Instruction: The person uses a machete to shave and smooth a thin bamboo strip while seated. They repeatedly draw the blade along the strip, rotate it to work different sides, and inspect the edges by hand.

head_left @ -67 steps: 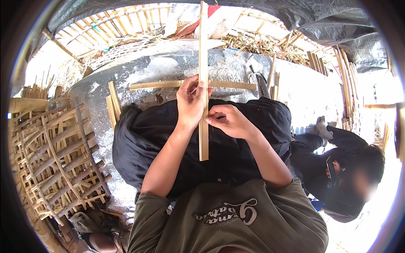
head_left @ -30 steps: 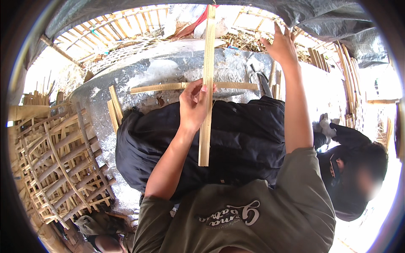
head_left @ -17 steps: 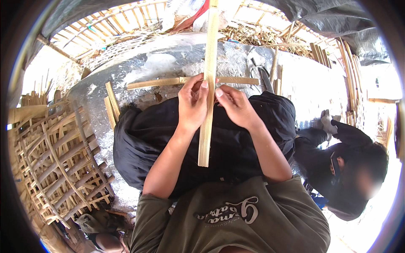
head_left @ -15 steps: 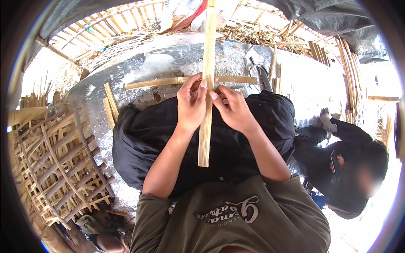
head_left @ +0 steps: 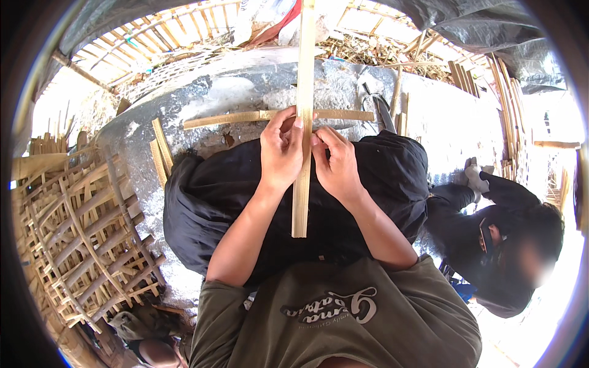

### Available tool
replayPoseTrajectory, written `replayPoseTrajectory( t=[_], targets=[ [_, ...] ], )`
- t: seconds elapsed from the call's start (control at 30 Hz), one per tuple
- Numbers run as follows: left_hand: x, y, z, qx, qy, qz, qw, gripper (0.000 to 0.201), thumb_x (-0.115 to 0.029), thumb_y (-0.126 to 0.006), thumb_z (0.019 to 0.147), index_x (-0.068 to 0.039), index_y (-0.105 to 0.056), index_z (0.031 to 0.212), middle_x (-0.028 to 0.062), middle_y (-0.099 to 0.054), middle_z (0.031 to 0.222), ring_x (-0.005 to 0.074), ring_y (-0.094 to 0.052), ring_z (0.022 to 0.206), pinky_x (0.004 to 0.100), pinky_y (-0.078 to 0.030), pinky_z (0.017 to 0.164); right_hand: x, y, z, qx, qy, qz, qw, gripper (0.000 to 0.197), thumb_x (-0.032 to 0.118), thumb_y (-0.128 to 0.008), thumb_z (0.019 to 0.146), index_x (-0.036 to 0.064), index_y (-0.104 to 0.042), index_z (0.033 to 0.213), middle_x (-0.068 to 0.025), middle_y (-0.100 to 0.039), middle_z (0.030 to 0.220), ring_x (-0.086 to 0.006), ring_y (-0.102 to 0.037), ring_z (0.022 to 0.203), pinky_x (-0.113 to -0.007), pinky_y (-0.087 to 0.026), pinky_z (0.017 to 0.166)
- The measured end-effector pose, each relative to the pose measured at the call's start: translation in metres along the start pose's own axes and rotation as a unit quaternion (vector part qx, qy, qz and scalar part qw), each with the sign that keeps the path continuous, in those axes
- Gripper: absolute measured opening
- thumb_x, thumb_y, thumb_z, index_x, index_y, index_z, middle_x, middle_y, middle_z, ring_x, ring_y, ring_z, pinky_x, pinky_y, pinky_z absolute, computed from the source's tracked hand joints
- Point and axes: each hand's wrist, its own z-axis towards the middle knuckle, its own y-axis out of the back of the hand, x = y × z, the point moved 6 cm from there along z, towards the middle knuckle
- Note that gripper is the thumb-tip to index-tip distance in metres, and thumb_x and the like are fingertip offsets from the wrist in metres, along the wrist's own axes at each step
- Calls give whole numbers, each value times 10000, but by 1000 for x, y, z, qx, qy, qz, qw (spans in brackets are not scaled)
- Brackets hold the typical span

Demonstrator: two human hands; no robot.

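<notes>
- Nearest you: olive shirt, then dark trousers across your lap.
- Your left hand is wrapped round the long bamboo strip, thumb + fingers closed on its left edge.
- Your right hand presses the strip's right edge, fingertips pinched on it, level w/ the left hand.
- Strip stands approx. upright over your lap, lower end above your knees, upper end running out of the top of the frame.
- Behind the hands: a 2nd bamboo slat lies crosswise on the grey ground sheet.
- Short slats lie left of your knee.
- Far left: woven bamboo lattice.
- Right: another person in dark clothes, crouched, well apart from you.
</notes>
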Motion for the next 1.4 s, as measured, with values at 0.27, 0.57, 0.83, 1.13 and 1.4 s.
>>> replayPoseTrajectory(
  t=[0.27, 0.57, 0.83, 1.13, 1.4],
  targets=[
    [-4, 3, 0, -11, -19, 26, 999, 271, -90, -507, 1059, 105, -574, 1235, 156, -737, 1048, 137, -690, 907, 274, -557, 797, 11, 10, -17, -87, 117, -57, 988, 54, -30, -623, 903, 12, -609, 872, -121, -591, 1057, -307, -588, 952, -406, -496, 784],
    [1, 11, 3, -45, 53, -68, 995, 289, -85, -493, 1063, 126, -563, 1247, 184, -727, 1008, 218, -736, 864, 307, -590, 801, 32, 20, -30, -59, 154, -37, 986, 63, -55, -643, 866, -4, -616, 838, -120, -518, 1090, -300, -559, 1081, -379, -488, 802],
    [3, 23, 9, -47, 40, -107, 992, 299, -98, -514, 1063, 111, -552, 1273, 195, -722, 1012, 248, -737, 888, 332, -591, 813, 53, 60, -21, -54, 82, 43, 994, 83, 17, -689, 886, 11, -628, 829, -147, -580, 1097, -240, -606, 920, -327, -475, 797],
    [2, 9, 11, 49, 71, -228, 970, 327, -157, -582, 1044, 68, -570, 1281, 203, -724, 1068, 272, -721, 998, 374, -569, 934, 33, 119, 124, -202, 151, -466, 848, 351, 194, -748, 885, 30, -663, 1183, -170, -677, 1176, -365, -653, 1089, -449, -521, 946],
    [6, 15, 10, 14, 84, -224, 971, 347, -151, -592, 1039, 61, -528, 1307, 200, -727, 1075, 244, -708, 1018, 353, -566, 920, 12, 40, 36, 117, 3, -71, 991, 186, 198, -691, 941, 15, -707, 969, -174, -724, 895, -336, -711, 840, -396, -541, 772]
  ],
)
